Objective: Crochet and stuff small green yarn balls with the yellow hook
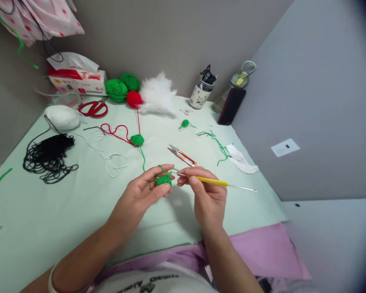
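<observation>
Between the thumb and fingers of my left hand (142, 191) is a small green crochet piece (164, 181). A strand of green yarn (143, 156) runs from that hand back to a small green yarn ball (137, 140). My right hand (209, 197) is closed around the yellow handle of a crochet hook (212, 180). One metal end of the hook points left at the green piece, and the other sticks out to the right. Whether the tip sits inside a stitch is too small to tell. Just beyond my hands lie orange thread snips (183, 156).
Black yarn (50, 156), a white yarn ball (62, 117) and red scissors (93, 109) lie at left. Behind are a tissue box (77, 82), green balls (116, 90), a red ball (134, 99) and white stuffing (158, 95). A phone (232, 106) leans against a bottle (228, 91) near green scraps (221, 148).
</observation>
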Demonstrator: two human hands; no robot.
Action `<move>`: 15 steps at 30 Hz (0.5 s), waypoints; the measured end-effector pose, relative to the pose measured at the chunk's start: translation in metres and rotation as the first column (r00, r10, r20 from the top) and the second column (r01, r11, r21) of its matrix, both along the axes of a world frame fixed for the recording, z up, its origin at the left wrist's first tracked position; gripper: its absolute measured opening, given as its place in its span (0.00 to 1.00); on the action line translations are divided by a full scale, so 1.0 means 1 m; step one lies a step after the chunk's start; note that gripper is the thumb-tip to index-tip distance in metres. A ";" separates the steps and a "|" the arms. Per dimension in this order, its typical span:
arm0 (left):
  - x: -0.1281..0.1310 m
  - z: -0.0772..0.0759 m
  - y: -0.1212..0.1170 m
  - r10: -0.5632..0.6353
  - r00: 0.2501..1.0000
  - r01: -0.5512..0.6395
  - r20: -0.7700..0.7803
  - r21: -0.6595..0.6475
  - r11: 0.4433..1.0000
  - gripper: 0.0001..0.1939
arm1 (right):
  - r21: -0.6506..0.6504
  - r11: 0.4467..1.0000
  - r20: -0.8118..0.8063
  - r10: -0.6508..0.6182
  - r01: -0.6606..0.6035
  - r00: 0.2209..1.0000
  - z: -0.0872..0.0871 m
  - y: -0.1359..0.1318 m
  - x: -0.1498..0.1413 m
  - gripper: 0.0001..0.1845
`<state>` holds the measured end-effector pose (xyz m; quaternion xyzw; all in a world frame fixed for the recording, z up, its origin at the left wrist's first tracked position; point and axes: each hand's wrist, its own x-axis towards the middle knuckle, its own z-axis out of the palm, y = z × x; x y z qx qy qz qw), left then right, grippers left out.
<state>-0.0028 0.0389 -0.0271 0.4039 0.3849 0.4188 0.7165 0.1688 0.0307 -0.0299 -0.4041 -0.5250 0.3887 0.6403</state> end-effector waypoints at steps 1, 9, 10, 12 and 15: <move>0.000 0.000 0.001 0.002 1.000 -0.002 0.000 0.002 1.000 0.19 | -0.007 1.000 -0.015 0.003 -0.003 1.000 -0.001 0.000 0.000 0.10; -0.001 -0.001 0.003 0.004 1.000 -0.004 0.021 -0.002 1.000 0.18 | -0.011 0.998 -0.084 0.056 -0.057 0.995 -0.003 -0.002 0.000 0.09; -0.002 -0.002 0.003 0.005 1.000 -0.005 0.022 0.003 1.000 0.18 | -0.009 0.999 -0.088 0.050 -0.051 0.995 -0.004 -0.003 0.000 0.08; -0.002 -0.003 0.003 0.009 1.000 -0.009 0.014 0.011 1.000 0.18 | 0.000 1.000 -0.088 0.020 -0.020 0.996 -0.005 -0.002 0.000 0.08; -0.002 -0.002 0.004 0.022 1.000 -0.022 -0.009 0.012 1.000 0.18 | 0.041 0.997 -0.061 -0.063 0.066 0.996 -0.007 -0.002 -0.001 0.09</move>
